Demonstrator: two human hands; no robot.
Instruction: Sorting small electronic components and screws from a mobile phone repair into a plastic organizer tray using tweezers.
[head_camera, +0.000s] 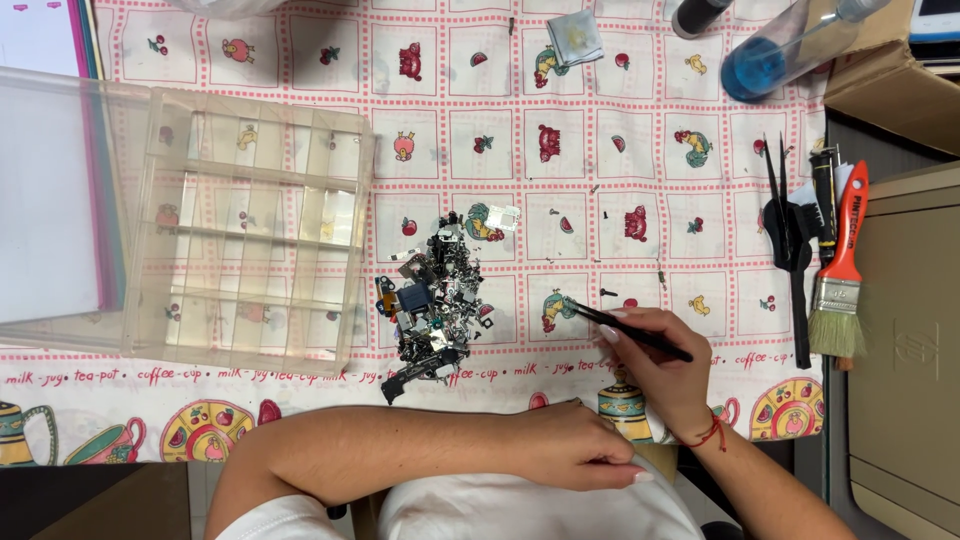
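Tweezers (628, 331) pinched pen-like in the right hand (655, 365) point at the scrap pile (437, 300), left hand (575, 445) curled idle below it.

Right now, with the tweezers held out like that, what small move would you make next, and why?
Probably swing the tweezers in the right hand left toward the pile of small metal parts. Their tip hovers over bare tablecloth, apparently gripping nothing, and the clear divided box beside the pile looks empty.
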